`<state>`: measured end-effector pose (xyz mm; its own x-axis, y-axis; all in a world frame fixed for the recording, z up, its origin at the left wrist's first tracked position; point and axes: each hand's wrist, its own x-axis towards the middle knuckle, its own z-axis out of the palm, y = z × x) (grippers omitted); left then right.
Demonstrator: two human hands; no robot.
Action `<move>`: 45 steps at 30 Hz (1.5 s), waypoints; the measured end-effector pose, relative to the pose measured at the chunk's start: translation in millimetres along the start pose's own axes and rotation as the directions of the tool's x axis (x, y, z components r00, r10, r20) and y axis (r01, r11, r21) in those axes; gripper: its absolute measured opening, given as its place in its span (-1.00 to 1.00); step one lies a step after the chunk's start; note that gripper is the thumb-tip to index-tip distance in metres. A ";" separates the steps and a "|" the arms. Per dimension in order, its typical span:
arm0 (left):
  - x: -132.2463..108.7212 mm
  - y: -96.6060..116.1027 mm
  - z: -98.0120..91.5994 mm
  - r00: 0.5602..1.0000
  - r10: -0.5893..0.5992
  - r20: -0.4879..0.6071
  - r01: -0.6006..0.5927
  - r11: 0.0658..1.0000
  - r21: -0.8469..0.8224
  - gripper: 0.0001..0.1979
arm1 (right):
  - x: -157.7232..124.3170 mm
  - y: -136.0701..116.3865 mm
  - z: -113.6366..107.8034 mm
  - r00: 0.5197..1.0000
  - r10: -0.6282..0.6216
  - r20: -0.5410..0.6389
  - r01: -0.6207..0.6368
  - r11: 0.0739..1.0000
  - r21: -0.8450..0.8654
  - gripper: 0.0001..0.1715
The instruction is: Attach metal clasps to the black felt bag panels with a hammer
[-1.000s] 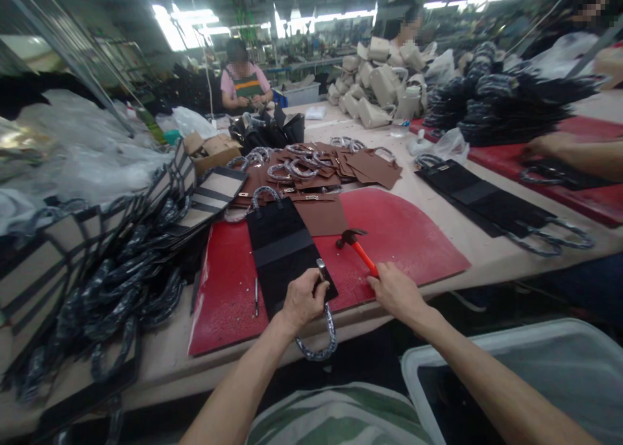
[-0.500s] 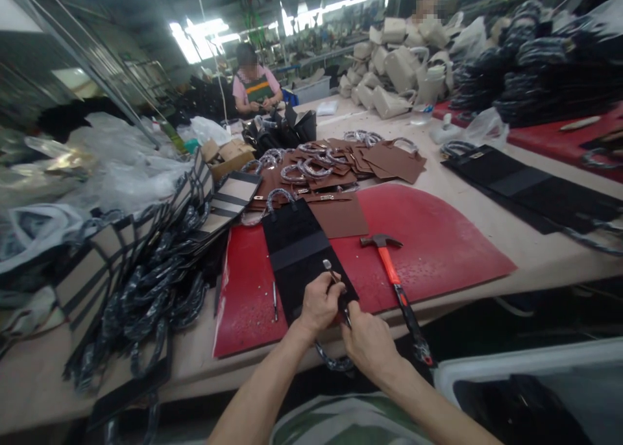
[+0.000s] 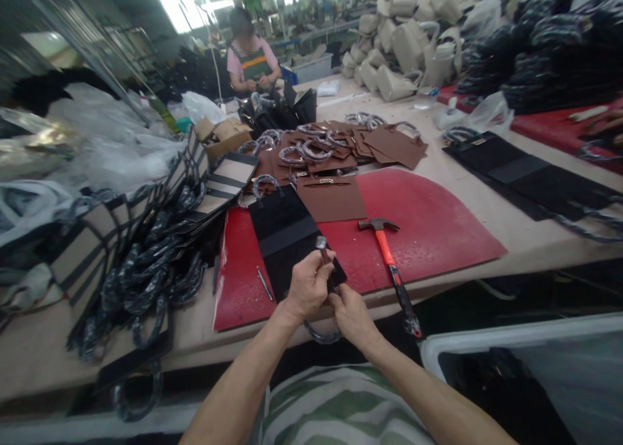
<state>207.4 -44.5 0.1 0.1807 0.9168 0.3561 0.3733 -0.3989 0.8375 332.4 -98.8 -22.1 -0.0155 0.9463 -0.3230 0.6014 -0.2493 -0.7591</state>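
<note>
A black bag panel (image 3: 287,234) with a plastic-wrapped handle lies across the near edge of a red mat (image 3: 428,218). Over its near end my left hand (image 3: 310,283) is closed around a dark tool (image 3: 322,245) whose pale metal end sticks up. My right hand (image 3: 351,312) is closed beside it, its fingers at the panel's near end; what they pinch is too small to make out. To the right a claw hammer (image 3: 387,250) with an orange and black handle rests on the mat. A thin metal tool (image 3: 264,283) lies left of the panel.
Brown panels (image 3: 335,202) with wrapped handles are piled beyond the mat. Striped panels (image 3: 87,250) stand at the left, and black panels (image 3: 525,172) lie at the right. A white bin (image 3: 525,335) sits below the table's right edge. Another person (image 3: 253,62) works across the table.
The camera view has tilted downward. Both my hands stay closed at the near end of the black panel, which has shifted slightly left, and the thin metal tool lies at a different angle.
</note>
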 end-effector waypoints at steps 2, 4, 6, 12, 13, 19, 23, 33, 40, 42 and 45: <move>5.5 5.0 -12.8 0.987 -0.097 -0.131 0.092 0.995 -0.047 -0.78 | -1.5 5.0 0.6 0.999 0.008 -0.032 -0.007 1.000 0.020 -0.79; 9.2 2.8 -35.9 0.954 -0.191 -0.231 0.193 0.981 -0.015 -0.77 | -3.0 10.6 -2.3 0.998 0.011 -0.059 -0.008 0.999 0.045 -0.77; 6.8 -5.7 -66.7 0.915 -0.254 -0.312 0.312 0.937 0.154 -0.76 | -4.3 16.0 -6.2 0.997 0.011 -0.078 -0.007 0.999 0.052 -0.76; -31.7 -42.7 -144.3 0.762 -0.417 -0.495 0.640 0.371 0.673 -0.67 | -9.7 18.8 -8.2 0.995 0.010 -0.102 -0.025 0.988 -0.153 -0.72; -38.7 -47.9 -149.3 0.737 -0.457 -0.498 0.651 0.282 0.705 -0.66 | -11.3 16.1 -8.5 0.996 0.003 -0.091 -0.025 0.971 -0.238 -0.72; -58.3 -65.8 -146.4 0.759 -0.470 -0.450 0.567 0.138 0.812 -0.63 | -8.6 -5.2 -31.2 0.984 -0.159 -0.074 0.067 0.733 -0.677 -0.64; -59.6 -56.2 -126.6 0.899 -0.271 -0.343 0.394 0.160 0.905 -0.63 | 15.5 -8.6 -51.0 0.901 -0.433 0.035 0.335 0.642 -0.689 -0.84; -59.1 -16.0 -38.0 0.937 -0.168 0.305 -0.156 0.581 0.799 -0.88 | 60.3 -2.9 -56.2 0.642 -0.568 0.516 0.719 0.210 -0.663 -0.81; -63.9 -23.0 -45.4 0.872 -0.044 0.488 -0.403 0.500 0.766 -0.81 | 70.6 9.8 -61.4 0.477 -0.641 0.602 0.822 0.081 -0.564 -0.84; -68.7 -32.8 -54.5 0.865 0.078 0.496 -0.444 0.580 0.683 -0.78 | 74.5 14.7 -66.1 0.463 -0.662 0.589 0.841 0.120 -0.527 -0.88; -75.3 -49.2 -67.1 0.859 0.248 0.448 -0.484 0.676 0.555 -0.71 | 78.6 22.4 -70.2 0.445 -0.707 0.549 0.861 0.168 -0.481 -0.88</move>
<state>114.4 -92.7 -40.1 0.6552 0.6805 0.3280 0.6701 -0.7240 0.1635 400.8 -15.5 -24.8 -0.8711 0.4842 0.0825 0.4718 0.8715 -0.1340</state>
